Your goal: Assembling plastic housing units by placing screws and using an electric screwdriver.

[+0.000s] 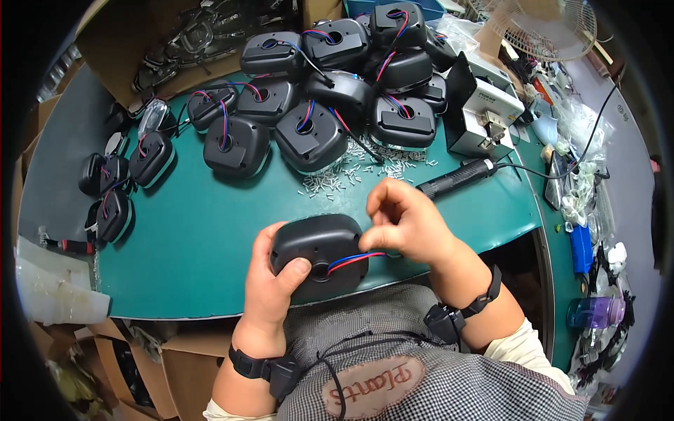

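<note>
A worker's left hand grips a rounded black case at the near edge of a green tabletop, lower center of the frame, thumb across its back. The right hand curls at the case's right corner; whether its fingertips pinch anything cannot be told. Red and blue wires trail rightward from the case's hole. Similar cases crowd the upper center and left, some stacked, with loose screws scattered before them. A black power screwdriver lies right of center, below a white machine bearing print too small to read. Stitched lettering marks a patch on the checked apron, bottom of frame.
</note>
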Motion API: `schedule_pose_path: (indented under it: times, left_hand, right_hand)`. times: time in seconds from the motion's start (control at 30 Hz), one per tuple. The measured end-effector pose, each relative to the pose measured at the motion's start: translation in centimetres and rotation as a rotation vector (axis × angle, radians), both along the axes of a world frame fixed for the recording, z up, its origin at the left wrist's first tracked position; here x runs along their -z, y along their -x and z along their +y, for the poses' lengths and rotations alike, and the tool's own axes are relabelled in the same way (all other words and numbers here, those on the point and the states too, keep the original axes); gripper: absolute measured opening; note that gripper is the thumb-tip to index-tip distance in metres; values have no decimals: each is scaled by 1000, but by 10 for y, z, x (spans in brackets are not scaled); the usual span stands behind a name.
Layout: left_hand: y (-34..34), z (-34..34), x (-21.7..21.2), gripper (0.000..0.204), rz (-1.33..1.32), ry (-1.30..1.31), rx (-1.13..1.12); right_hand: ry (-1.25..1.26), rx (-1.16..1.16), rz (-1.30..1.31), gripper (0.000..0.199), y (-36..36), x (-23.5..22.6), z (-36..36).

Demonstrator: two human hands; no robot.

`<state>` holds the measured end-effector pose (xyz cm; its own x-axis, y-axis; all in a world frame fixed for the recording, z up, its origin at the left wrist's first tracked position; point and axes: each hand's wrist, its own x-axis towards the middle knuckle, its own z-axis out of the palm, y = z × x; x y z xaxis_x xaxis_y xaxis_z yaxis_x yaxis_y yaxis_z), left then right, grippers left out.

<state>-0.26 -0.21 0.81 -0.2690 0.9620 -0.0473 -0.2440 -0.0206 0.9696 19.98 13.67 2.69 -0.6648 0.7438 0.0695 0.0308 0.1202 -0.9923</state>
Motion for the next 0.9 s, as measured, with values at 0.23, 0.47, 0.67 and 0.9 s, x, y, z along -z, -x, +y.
schedule_pose_path:
  times: [0.23,0.47,0.67,0.9]
  left_hand:
    - [2,6,2,70,40,14,21]
    - [-3,1,-1,63,37,-42,-49]
    - [-18,9,-17,65,-2,42,-2]
    - [-20,20,-18,58,16,-34,19]
  right_hand:
    - [-624,237,-680,42,19,16,43]
    - [-640,228,-592,15,73,50,67]
    - [-645,328,-525,16,54,56,57]
    - [-604,342,-358,13,34,22,42]
